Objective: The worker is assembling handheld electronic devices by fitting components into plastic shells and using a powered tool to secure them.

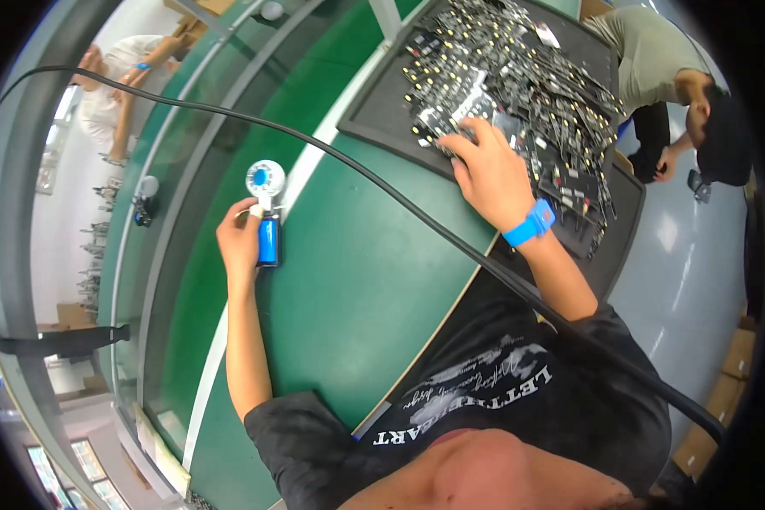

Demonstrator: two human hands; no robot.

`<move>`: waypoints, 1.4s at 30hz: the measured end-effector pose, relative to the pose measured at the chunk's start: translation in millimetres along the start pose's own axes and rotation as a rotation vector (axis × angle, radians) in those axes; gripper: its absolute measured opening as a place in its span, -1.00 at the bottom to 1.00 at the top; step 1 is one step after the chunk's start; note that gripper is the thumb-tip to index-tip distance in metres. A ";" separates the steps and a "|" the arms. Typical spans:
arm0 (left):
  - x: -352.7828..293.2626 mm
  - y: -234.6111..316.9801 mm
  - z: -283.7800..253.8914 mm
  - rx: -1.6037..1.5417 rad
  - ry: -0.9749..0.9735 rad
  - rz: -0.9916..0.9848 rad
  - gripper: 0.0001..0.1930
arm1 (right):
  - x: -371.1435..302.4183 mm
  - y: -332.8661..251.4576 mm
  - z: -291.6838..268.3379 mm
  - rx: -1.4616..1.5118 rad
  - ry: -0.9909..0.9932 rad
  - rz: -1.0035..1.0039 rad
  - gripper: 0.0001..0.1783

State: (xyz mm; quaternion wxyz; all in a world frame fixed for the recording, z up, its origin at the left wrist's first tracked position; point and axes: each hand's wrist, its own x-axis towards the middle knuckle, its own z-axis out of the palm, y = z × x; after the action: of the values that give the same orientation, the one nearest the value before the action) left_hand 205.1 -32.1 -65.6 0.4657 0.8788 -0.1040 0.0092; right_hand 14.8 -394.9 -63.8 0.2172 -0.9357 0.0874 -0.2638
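Note:
At the left of the green worktop (357, 255), my left hand (238, 238) has its fingers closed on the side of a small device with a round white head (265, 178). The head has a blue centre. Below it is a blue cylindrical body (268, 241) in a dark frame. Something white covers one fingertip of this hand. My right hand (495, 177), with a blue wristband, is over the near edge of a black tray (374, 110). Its fingers are apart, their tips close to a heap of small black parts (518, 93) with pale, shiny ends. Whether they touch any part, I cannot tell.
A black cable (374, 177) crosses the view in front of the worktop. Beyond the white strip lies a green belt (314, 76) with metal rails. Another round-headed device (146, 191) stands farther left. One person (663, 59) bends at right; another (119, 93) is at far left.

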 end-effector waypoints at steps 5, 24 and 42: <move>-50.0 -27.8 0.1 -0.302 -0.010 0.024 -0.80 | 6.3 -8.4 14.7 -0.085 0.127 -0.137 -0.66; -81.9 -23.1 5.0 -0.297 -0.238 0.556 -0.80 | -17.1 -115.8 37.0 0.144 -0.596 -0.646 -0.46; -99.0 -7.9 14.7 -0.047 0.086 0.745 -0.81 | -28.0 -104.1 57.1 0.762 -0.684 -0.047 -0.54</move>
State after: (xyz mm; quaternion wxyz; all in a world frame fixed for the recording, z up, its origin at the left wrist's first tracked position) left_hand 108.5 -22.6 -91.6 0.4542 0.7687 -0.3971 0.2124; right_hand 26.6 -273.8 -73.2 0.5531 -0.8246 -0.1123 0.0397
